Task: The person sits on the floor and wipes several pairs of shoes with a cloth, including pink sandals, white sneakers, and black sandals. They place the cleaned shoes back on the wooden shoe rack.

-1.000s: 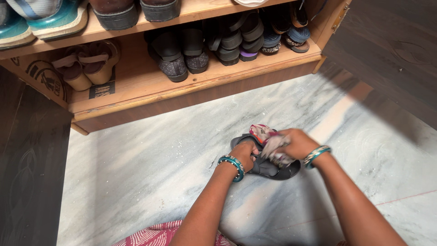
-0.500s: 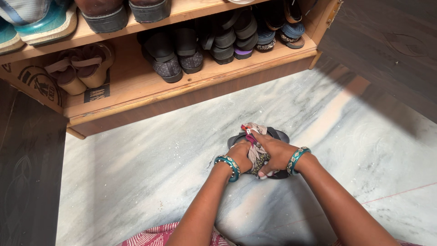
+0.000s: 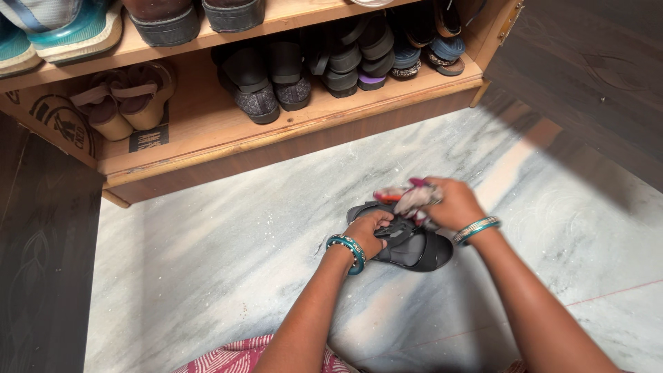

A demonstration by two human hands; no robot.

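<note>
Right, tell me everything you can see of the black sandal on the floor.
The black sandal is an open slip-on with dark straps across the top and a smooth, rubbery-looking footbed. It lies flat, sole down, on the grey-veined marble floor, in front of the wooden shoe rack. The left hand grips its straps; the right hand holds a patterned cloth at its upper end.
</note>
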